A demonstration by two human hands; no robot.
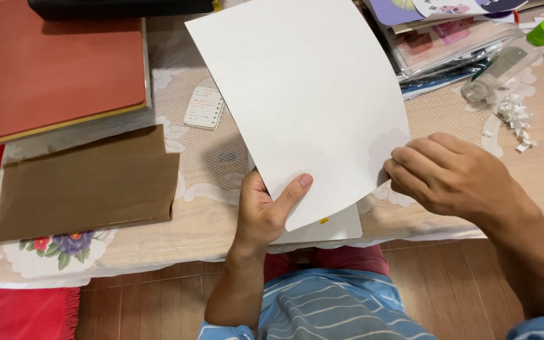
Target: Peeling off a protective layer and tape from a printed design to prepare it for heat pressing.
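**Q:** White sheet of paper: how is it supported?

**A:** By both hands, lifted clear of the table. The left hand pinches the lower edge, thumb pressed on the upper face and fingers hidden beneath; closed this way, it props the sheet up at a tilt. The right hand has its fingers curled together at the right edge, with the tips tucked against or behind the paper. Whether they grip it or only steady it cannot be told.

**Q:** Why does the sheet bow?

**A:** Held at two points only along the bottom and side, its lower edge curves, probably under its own weight.

**Q:** What lies around it?

**A:** A second white sheet rests on the table just under the left hand. Well to the left lie a brown envelope and a red folder; a small notepad sits between them and the raised sheet. At upper right a clear bottle with a green cap lies beside paper scraps.
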